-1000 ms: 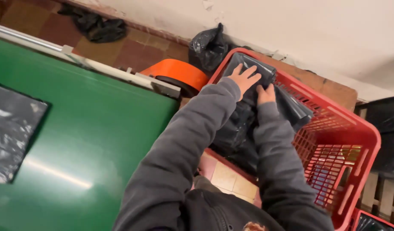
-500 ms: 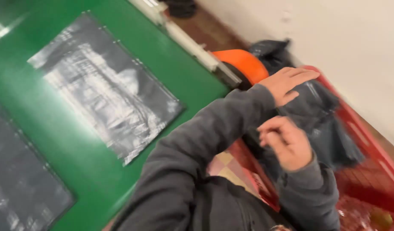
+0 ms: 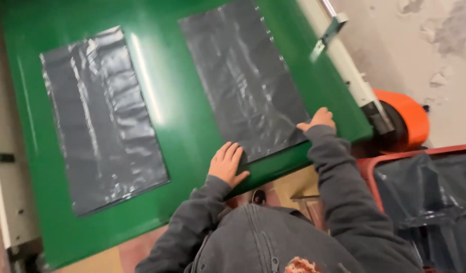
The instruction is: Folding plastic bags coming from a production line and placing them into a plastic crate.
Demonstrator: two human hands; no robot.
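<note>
A flat black plastic bag (image 3: 248, 81) lies on the green conveyor belt (image 3: 187, 126). My left hand (image 3: 228, 164) rests flat with fingers spread on the bag's near left corner, at the belt's edge. My right hand (image 3: 319, 120) has its fingers curled on the bag's near right corner. A second flat black bag (image 3: 101, 121) lies further left on the belt, away from both hands. Both arms are in grey sleeves.
A red plastic crate (image 3: 367, 167) with dark bags (image 3: 430, 197) in it stands at the right, beside my body. An orange roller cover (image 3: 402, 119) and a pale metal rail (image 3: 344, 65) run along the belt's right side, next to a worn wall.
Both hands have left the dark bags in the red crate and come over to the belt, onto the near edge of the flat black bag. The view has swung from the crate to the belt.
</note>
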